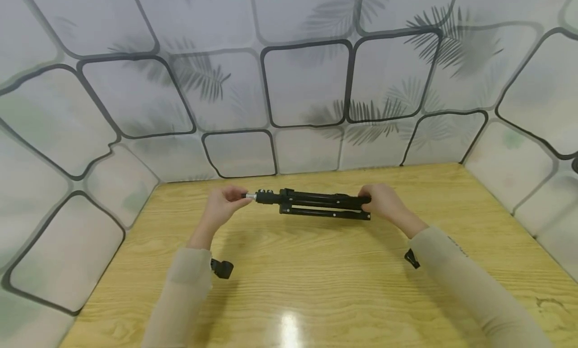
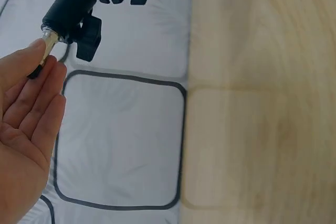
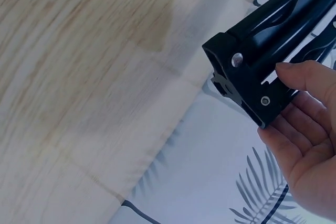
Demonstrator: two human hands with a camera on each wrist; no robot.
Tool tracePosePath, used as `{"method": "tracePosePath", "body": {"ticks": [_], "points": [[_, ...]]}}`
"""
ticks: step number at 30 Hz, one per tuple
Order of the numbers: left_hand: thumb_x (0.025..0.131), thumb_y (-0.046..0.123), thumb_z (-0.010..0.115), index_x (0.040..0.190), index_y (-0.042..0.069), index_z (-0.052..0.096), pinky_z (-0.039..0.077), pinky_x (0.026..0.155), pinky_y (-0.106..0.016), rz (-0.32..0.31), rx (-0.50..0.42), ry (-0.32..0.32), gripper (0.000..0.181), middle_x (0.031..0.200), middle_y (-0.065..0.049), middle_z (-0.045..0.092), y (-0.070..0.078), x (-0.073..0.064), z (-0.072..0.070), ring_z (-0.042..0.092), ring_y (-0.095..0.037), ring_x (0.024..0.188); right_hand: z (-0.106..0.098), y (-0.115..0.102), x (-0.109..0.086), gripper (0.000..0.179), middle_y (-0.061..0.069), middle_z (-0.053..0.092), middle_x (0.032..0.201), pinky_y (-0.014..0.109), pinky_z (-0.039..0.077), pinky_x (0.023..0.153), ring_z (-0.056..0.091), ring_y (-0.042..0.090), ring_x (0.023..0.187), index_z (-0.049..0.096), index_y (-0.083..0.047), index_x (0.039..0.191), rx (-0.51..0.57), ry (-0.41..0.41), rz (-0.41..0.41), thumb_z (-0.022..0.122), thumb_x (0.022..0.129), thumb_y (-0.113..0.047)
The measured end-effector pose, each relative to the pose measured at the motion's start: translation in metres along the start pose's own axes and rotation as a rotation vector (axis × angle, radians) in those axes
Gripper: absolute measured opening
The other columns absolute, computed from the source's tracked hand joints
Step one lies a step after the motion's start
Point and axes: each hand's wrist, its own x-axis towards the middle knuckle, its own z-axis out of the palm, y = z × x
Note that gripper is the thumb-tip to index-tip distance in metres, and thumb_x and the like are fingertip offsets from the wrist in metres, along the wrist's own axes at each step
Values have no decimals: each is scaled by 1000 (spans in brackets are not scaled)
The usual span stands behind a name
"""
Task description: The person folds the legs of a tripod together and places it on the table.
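A folded black tripod stand [image 1: 316,200] is held level above the wooden table, its legs lying together. At its narrow end, my left hand [image 1: 222,205] pinches the silver stud with a dark tip between thumb and fingers. The left wrist view shows that metal stud [image 2: 49,44] by the thumb, with the black tube and its clamp knobs [image 2: 89,38] beyond. My right hand [image 1: 384,202] grips the opposite end, around the leg ends. In the right wrist view the riveted black bracket [image 3: 236,72] sticks out past my thumb and fingers.
The wood-grain table [image 1: 293,268] spreads below both forearms. A pale curtain-like backdrop [image 1: 307,87] with dark outlined squares and leaf prints rises along the back and both sides. Black wrist devices [image 1: 222,269] hang beneath the sleeves.
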Motion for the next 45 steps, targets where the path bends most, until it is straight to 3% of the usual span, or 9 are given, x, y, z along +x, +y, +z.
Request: {"method": "tracePosePath", "body": {"ticks": [7,16,22,27,45], "points": [[79,13,67,97,0,65,49,68,-34,-18,154,-93,23,87,-9,63,-19,-3,8,59,-21,78,3,1,-1,21,12,63,88,41,48,67,58,28,79,63,0,94,-74,-19,9,68,75,-4],[79,14,67,94,1,66,47,70,-38,-18,336,-148,19,85,-7,64,-31,-5,17,57,-22,80,8,0,0,18,12,63,86,40,48,66,58,28,77,63,0,92,-116,-26,0,68,74,-3],[79,10,67,92,0,66,48,69,-37,8,368,-169,17,85,-8,64,-38,-4,21,58,-21,78,10,-1,-1,19,12,63,87,40,48,67,58,29,78,63,0,92,-128,-19,-7,69,74,-4],[79,10,67,91,1,66,48,70,-36,-5,384,-169,15,84,-7,64,-41,-4,23,58,-20,78,13,-1,-1,19,12,63,87,40,48,67,58,29,79,63,0,92,-138,-18,-21,69,74,-3],[78,9,67,90,-3,65,47,72,-39,30,433,-187,17,84,-10,64,-39,-9,26,58,-24,79,19,-6,-8,26,16,62,94,40,48,70,59,30,82,61,2,99,-154,-11,-26,68,75,-5]]}}
